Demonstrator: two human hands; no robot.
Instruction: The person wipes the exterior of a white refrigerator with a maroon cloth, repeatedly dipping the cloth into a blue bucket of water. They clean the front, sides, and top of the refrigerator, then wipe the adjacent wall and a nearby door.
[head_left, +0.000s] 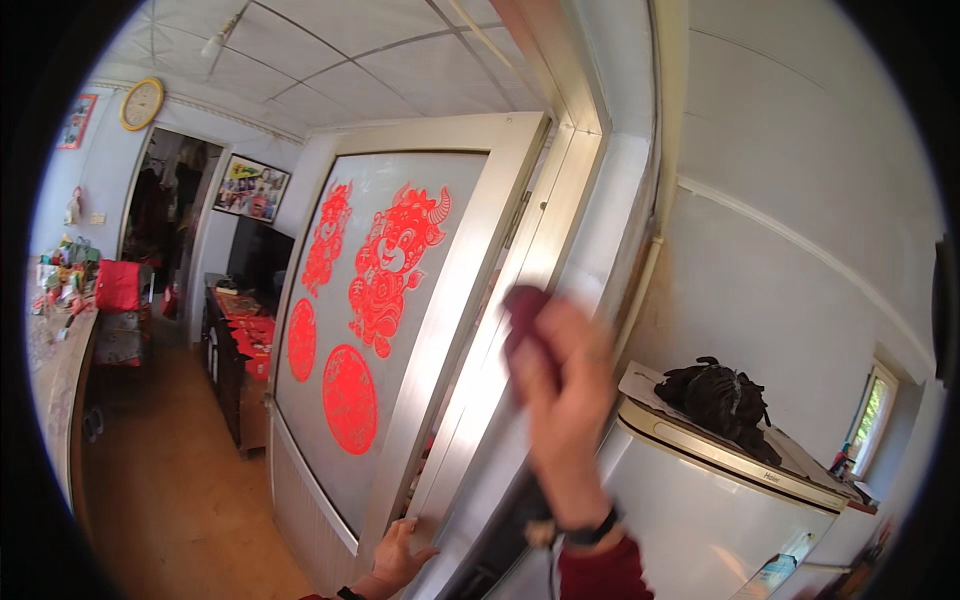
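Observation:
My right hand (570, 375), blurred, is raised before the metal door frame (517, 277) and grips a dark red cloth (529, 330). A dark band circles its wrist, above a dark red sleeve. Low at the bottom centre, my left hand (401, 555) rests with its fingers apart against the lower part of the frame, holding nothing visible. To the left of both hands stands an open door (442, 300) with a frosted glass pane, which bears red paper-cut ox figures (394, 262) and round red paper-cuts (349, 399).
A white Haier refrigerator (705, 510) stands at the right, with dark gloves or cloth (716, 397) on top. Through the doorway are a cluttered table (56, 375), a red-covered chair (118, 285), a television (259, 259) on a dark cabinet (225, 360) and a wall clock (142, 103).

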